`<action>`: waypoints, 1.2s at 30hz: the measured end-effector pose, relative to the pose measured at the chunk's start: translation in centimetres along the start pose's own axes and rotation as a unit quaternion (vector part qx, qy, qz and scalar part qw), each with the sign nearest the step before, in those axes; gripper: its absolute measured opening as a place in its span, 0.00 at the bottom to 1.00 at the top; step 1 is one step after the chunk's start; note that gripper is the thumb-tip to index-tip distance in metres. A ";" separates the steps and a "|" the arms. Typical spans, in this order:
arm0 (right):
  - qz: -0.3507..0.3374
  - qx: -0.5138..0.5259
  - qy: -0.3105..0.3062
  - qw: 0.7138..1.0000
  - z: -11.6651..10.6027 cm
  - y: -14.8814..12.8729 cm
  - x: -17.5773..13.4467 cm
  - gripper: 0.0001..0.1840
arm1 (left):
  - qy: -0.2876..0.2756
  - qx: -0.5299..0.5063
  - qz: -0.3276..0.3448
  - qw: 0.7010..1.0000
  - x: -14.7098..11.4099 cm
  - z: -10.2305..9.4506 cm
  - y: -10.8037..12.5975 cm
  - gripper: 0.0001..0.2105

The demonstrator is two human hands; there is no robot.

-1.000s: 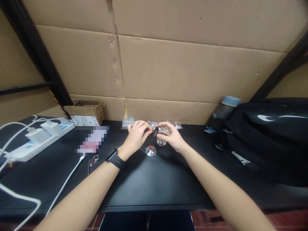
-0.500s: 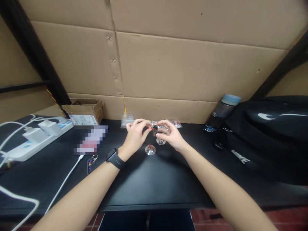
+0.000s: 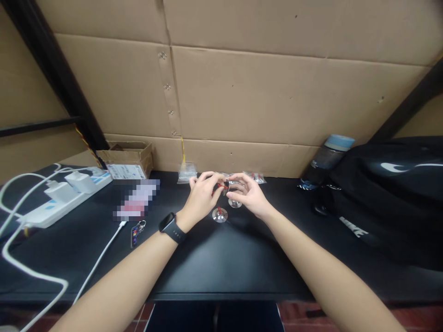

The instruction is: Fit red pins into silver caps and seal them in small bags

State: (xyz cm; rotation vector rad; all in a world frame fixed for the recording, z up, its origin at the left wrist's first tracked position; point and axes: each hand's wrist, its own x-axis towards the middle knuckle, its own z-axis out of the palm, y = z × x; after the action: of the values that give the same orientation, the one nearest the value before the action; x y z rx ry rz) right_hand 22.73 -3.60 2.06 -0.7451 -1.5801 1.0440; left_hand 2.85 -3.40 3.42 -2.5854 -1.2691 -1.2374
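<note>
My left hand is closed in a pinch on the red strap of a small metal finger cymbal. This cymbal stands on edge between my two hands, partly covered by fingers. From the other side my right hand curls its fingers around the disc's rim, thumb low. A second finger cymbal, shiny with a red strap on top, lies on the black table just below my left hand. Another finger cymbal lies beneath my right fingers, partly hidden.
Clear plastic packets lie by the cardboard wall, with another packet holding red bits behind my hands. To the left are a power strip, an open carton, a blurred-out object and a keychain. A bottle and black backpack stand right.
The held cymbal has turned in my fingers, so more red strap and less disc face show. The whole view has shifted slightly, moving everything a little to the right.
</note>
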 end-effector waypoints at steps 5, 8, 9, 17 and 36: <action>0.001 0.001 -0.003 1.000 0.2 -0.1 0.0 0.26 | -0.001 -0.006 -0.016 1.000 -0.1 0.2 0.3 0.08; 0.004 0.010 -0.004 1.000 0.4 -0.2 0.0 0.25 | 0.006 -0.018 -0.022 1.000 -0.2 0.3 0.5 0.11; 0.004 0.013 -0.003 1.000 0.5 -0.2 0.0 0.25 | 0.009 -0.023 -0.022 0.999 -0.2 0.3 0.6 0.12; -0.020 0.030 0.005 0.999 1.4 -0.8 -0.1 0.23 | 0.020 -0.043 -0.025 0.999 -0.3 0.2 0.9 0.09; 0.016 -0.029 0.035 0.999 0.5 -0.3 0.2 0.21 | 0.053 -0.036 -0.040 0.997 -0.3 0.1 0.3 0.12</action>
State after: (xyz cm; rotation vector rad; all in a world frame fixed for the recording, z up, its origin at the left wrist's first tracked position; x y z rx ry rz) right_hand 22.23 -3.66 2.35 -0.8394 -1.5491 0.9875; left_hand 2.99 -3.81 3.24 -2.5003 -1.3447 -1.4401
